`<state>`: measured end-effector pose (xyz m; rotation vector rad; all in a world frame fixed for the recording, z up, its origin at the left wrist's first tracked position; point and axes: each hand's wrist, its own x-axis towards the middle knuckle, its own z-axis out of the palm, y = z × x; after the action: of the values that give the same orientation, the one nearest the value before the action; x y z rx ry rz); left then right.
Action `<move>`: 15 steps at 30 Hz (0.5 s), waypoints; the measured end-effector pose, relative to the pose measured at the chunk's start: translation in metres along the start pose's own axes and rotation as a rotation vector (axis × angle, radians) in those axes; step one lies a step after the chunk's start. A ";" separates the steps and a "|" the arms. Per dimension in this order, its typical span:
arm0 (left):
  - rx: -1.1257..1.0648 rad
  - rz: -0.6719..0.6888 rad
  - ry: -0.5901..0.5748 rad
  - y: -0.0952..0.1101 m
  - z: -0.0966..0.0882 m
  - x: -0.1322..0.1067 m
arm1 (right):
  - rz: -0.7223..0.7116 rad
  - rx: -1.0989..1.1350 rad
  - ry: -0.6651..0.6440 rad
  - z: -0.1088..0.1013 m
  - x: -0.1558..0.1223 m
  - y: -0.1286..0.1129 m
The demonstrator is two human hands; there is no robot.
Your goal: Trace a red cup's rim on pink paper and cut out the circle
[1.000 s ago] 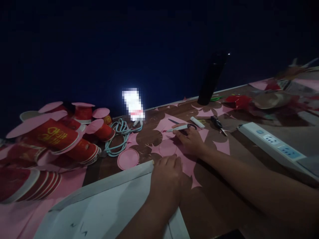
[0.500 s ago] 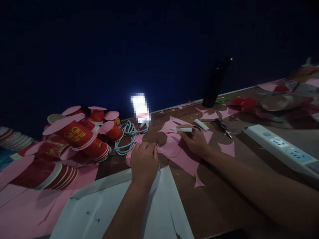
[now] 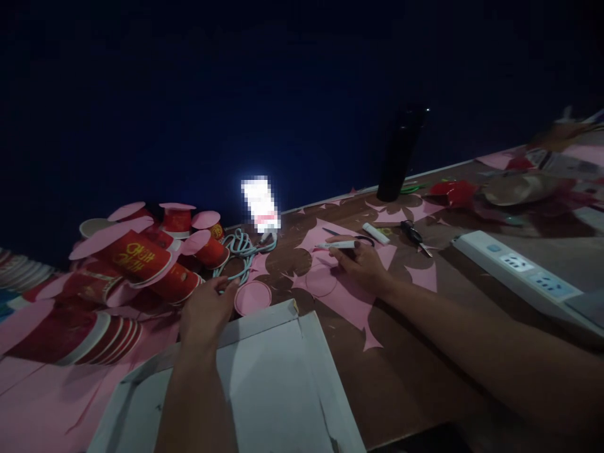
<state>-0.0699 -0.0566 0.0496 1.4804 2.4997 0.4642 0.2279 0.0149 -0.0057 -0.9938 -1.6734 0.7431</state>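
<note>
My right hand rests on a sheet of pink paper with a circle drawn on it, and its fingers grip a white pen. My left hand hovers near the pile of red paper cups, fingers spread and holding nothing. A cut pink paper disc lies just right of that hand. The cups carry pink paper discs on their rims.
A white cardboard sheet lies near me. Teal cable, a glue stick, scissors, a black bottle and a white power strip sit on the brown table. Pink offcuts are scattered about; stacked red cups lie at left.
My left hand has swung left from the pink sheet past the disc toward the red cups and opened. The right hand stays on the paper with the pen.
</note>
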 end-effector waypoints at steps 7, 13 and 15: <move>-0.172 -0.031 -0.085 0.007 0.005 0.001 | -0.028 -0.037 0.011 -0.001 0.001 -0.005; -0.410 -0.117 -0.016 0.013 0.010 0.006 | -0.013 -0.036 -0.002 -0.002 0.000 -0.007; -0.364 -0.103 0.111 0.015 0.015 0.014 | 0.000 -0.026 -0.007 -0.002 -0.001 -0.007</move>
<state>-0.0596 -0.0351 0.0410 1.2094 2.3901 0.9460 0.2279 0.0109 0.0000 -1.0101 -1.6934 0.7272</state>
